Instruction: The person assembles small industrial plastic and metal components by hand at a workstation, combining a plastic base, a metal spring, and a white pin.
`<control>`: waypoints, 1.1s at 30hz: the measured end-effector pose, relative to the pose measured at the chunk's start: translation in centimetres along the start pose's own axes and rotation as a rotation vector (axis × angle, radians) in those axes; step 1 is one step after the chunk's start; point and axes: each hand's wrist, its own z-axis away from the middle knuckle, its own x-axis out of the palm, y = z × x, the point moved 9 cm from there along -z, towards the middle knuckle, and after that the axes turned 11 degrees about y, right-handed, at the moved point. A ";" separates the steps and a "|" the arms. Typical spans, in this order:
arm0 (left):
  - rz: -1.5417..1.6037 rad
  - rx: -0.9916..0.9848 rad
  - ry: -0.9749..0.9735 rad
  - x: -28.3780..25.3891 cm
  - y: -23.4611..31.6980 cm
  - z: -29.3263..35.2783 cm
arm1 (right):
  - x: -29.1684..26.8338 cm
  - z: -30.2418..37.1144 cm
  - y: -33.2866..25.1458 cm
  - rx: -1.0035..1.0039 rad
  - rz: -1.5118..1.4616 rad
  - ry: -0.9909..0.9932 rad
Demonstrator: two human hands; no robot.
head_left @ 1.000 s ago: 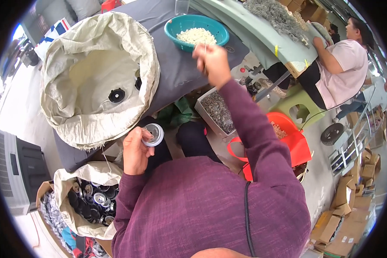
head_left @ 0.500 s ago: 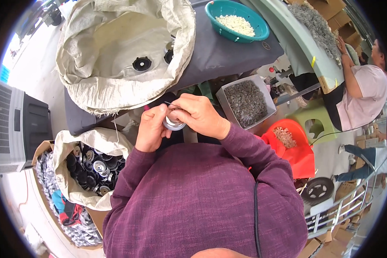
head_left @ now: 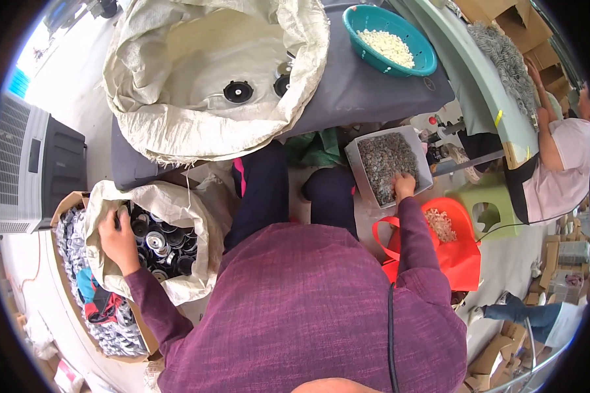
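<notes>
On the left, my left hand reaches into the rim of a whitish woven sack full of black and silver round parts. Its fingers curl about something dark that I cannot make out. To the right, my right hand dips its fingertips into a heap of small dark grey pieces in a pale grey box. Those fingers are drawn together, and whatever they pinch is hidden. In a larger woven sack ahead lie a black round part and others partly behind its edge.
A teal basket of small white pieces stands on the dark-covered table. Beside my right forearm is a red bag-lined container with pale strips. A carton stands at left. A person works far right.
My hands were together before my chest on a silver round part, which neither visibly holds now. The left has moved to the lower sack, the right to the grey box.
</notes>
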 end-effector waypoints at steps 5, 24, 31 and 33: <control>0.593 0.125 0.080 -0.2 15.3 -8.5 | 7.3 13.9 -11.3 -0.269 -0.157 -0.430; 1.333 -0.527 -0.627 11.8 26.7 -7.8 | 2.1 32.5 -24.4 -0.827 -0.267 -0.695; 1.780 -0.818 -0.835 4.4 28.6 -0.4 | 2.5 39.5 -29.3 -1.324 -0.279 -0.721; 1.820 -0.856 -0.823 3.9 28.8 0.3 | 3.1 40.3 -29.0 -1.398 -0.154 -0.687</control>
